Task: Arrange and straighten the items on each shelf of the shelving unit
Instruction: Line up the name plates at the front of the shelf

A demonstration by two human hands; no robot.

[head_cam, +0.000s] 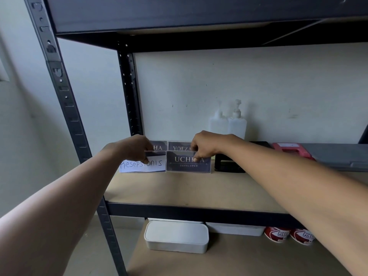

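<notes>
Four clear acrylic name-plate stands occupy the left end of the brown board shelf (179, 188) of the black metal shelving unit (65, 108), in two rows of two. Landmark: the front dark plate lettered "UCHI‑A / DEVELOPER" (188, 163).

Left hand (132, 147): fingers curl over the top edge of the white hand-lettered "Resepsionis" plate (143, 165), just left of the landmark and edge to edge with it. Grip: pinching that plate from above.

Right hand (203, 145): fingers hooked over the landmark plate's top edge, one fingertip down across its face. Grip: holding the plate by its top.

Behind the landmark stand two more dark plates, one reading "YOEZA" (180, 147), one partly hidden and ending "HA" (158, 146).

Judgement: both top-edge holds let the plates be slid and squared without tipping; the front pair appears to be under alignment into one straight row, faces outward. Step looks nearly done for this group.

Right of the landmark: a black box-shaped object (229, 165), then a red plastic case (290, 150). Behind and right: two white pump bottles (229, 122) against the wall, touching.

Below the landmark, on the lower shelf: a white lidded plastic box (176, 237) and two red-and-white rolls (288, 235), untouched.
</notes>
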